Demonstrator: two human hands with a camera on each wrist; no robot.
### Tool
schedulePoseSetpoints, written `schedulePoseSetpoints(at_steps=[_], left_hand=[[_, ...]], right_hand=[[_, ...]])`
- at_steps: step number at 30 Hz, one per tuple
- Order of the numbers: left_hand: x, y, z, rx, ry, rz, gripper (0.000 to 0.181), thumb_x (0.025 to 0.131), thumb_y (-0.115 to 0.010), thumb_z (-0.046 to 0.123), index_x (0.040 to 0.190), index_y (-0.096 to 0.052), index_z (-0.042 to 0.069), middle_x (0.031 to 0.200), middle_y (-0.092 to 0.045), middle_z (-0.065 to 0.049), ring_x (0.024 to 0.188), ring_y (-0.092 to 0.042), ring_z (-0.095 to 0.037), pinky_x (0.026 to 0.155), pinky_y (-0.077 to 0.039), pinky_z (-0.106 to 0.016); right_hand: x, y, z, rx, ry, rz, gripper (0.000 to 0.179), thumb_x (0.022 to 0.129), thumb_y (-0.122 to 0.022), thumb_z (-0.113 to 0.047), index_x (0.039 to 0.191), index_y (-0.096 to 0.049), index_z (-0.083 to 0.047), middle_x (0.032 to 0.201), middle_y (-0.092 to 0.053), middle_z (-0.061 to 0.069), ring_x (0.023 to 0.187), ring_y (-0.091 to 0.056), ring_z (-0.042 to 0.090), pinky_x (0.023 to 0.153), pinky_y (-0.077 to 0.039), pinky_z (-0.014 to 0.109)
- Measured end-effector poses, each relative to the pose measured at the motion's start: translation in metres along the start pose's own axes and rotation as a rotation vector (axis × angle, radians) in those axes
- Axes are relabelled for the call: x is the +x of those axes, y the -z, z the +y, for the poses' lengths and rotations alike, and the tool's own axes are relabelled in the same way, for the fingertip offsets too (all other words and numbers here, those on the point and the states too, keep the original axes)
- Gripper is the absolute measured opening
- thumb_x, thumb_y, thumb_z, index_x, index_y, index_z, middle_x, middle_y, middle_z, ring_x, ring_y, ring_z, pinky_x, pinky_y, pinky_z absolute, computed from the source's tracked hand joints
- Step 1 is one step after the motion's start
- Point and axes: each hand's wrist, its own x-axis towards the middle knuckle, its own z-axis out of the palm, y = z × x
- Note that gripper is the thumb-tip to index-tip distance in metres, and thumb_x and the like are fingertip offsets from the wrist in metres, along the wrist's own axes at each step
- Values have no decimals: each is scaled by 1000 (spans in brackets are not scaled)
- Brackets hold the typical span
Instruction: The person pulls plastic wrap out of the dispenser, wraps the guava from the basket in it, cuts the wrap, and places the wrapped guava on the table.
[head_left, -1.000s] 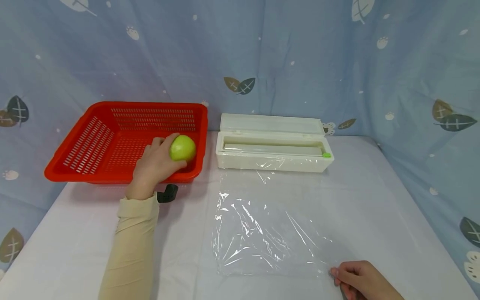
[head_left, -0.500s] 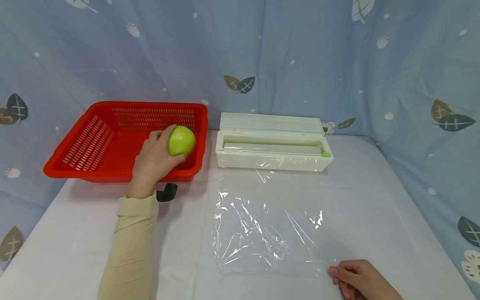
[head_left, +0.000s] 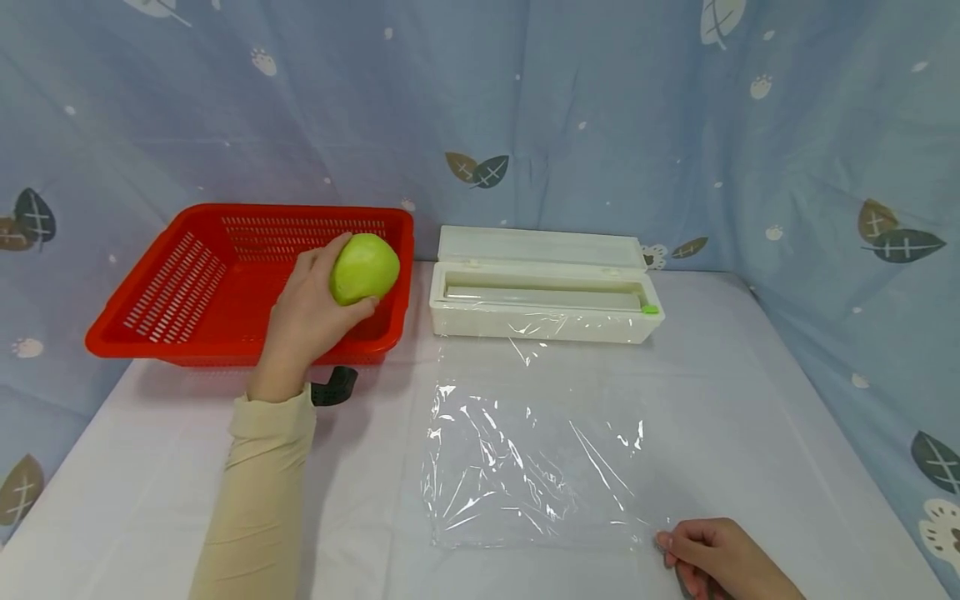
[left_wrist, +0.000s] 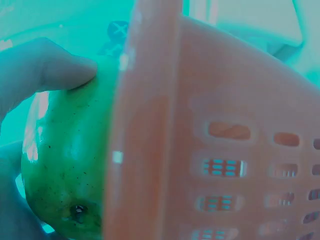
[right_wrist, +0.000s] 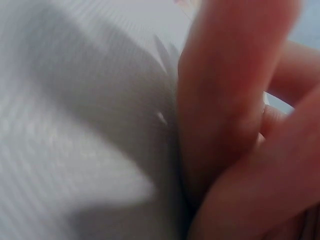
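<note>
My left hand grips a green apple above the right end of a red plastic basket. In the left wrist view the thumb lies over the apple, and the basket's rim hides part of it. A sheet of clear cling film lies wrinkled on the table, running from a white dispenser box whose lid stands back. At the film's near right corner my right hand rests low on the table, thumb and curled forefinger pinched together there. The film is barely visible at those fingertips.
A green slider sits at the dispenser's right end. A black strap mount shows under my left wrist. White cloth covers the table, and a blue patterned curtain hangs behind and at the sides.
My left hand has lifted the apple upward from inside the basket and tilted it slightly. The right hand, the film and the dispenser have stayed in place.
</note>
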Motion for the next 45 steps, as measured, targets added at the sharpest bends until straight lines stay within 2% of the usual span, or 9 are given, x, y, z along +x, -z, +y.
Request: schedulePoseSetpoints(at_steps=[10, 15, 19, 27, 33, 40, 42, 45], left_hand=[[-2, -2, 9, -44, -38, 4, 79, 74, -64, 42, 139, -20, 39, 131, -34, -6, 105, -42, -28, 74, -42, -56], [-4, -3, 15, -77, -80, 12, 78, 74, -66, 40, 138, -21, 40, 130, -34, -3, 105, -42, -26, 75, -42, -54], [-6, -8, 24, -88, -136, 14, 79, 73, -68, 36, 137, -23, 40, 129, -35, -2, 103, -43, -24, 75, -43, -51], [-13, -24, 49, -97, -292, 11, 81, 68, -72, 35, 136, -28, 40, 125, -38, 1, 104, -45, -21, 76, -45, -47], [-22, -44, 68, -59, -381, -39, 78, 68, -70, 39, 135, -29, 40, 126, -38, 5, 104, -45, -16, 74, -47, -42], [-29, -70, 85, -4, -540, -93, 78, 68, -71, 37, 135, -33, 32, 127, -39, 2, 106, -43, -17, 77, -46, -39], [-32, -79, 90, 12, -564, -133, 77, 68, -70, 38, 136, -33, 32, 126, -39, 1, 107, -43, -17, 77, -45, -38], [-40, -93, 97, 21, -570, -228, 76, 69, -68, 39, 136, -31, 37, 127, -39, 4, 107, -42, -16, 75, -45, -36]], right_hand=[[1, -1, 3, 23, -14, 1, 39, 87, -53, -36, 76, -59, 1, 56, -53, 5, 44, -42, 11, 39, -40, 23], [1, -1, 3, 22, -10, 5, 39, 87, -53, -35, 75, -59, 1, 56, -53, 5, 44, -43, 10, 39, -40, 22], [1, 0, 2, 35, -5, 2, 38, 88, -53, -34, 76, -59, 1, 56, -53, 5, 44, -42, 10, 39, -39, 22], [1, -1, 2, 24, -4, 15, 38, 86, -55, -36, 75, -60, 1, 56, -53, 6, 44, -43, 10, 39, -40, 23], [1, -1, 3, 19, -2, 21, 38, 86, -55, -35, 75, -60, 0, 56, -53, 6, 44, -43, 10, 39, -40, 22], [1, -1, 3, 20, -3, 17, 38, 87, -55, -35, 75, -60, 0, 56, -54, 7, 44, -43, 10, 39, -40, 23], [1, 0, 3, 23, -3, 13, 38, 87, -55, -35, 75, -60, 0, 56, -54, 7, 44, -43, 11, 39, -40, 23], [1, 0, 3, 20, -5, 15, 38, 86, -55, -36, 75, -60, 0, 56, -54, 7, 44, -43, 11, 39, -40, 23]])
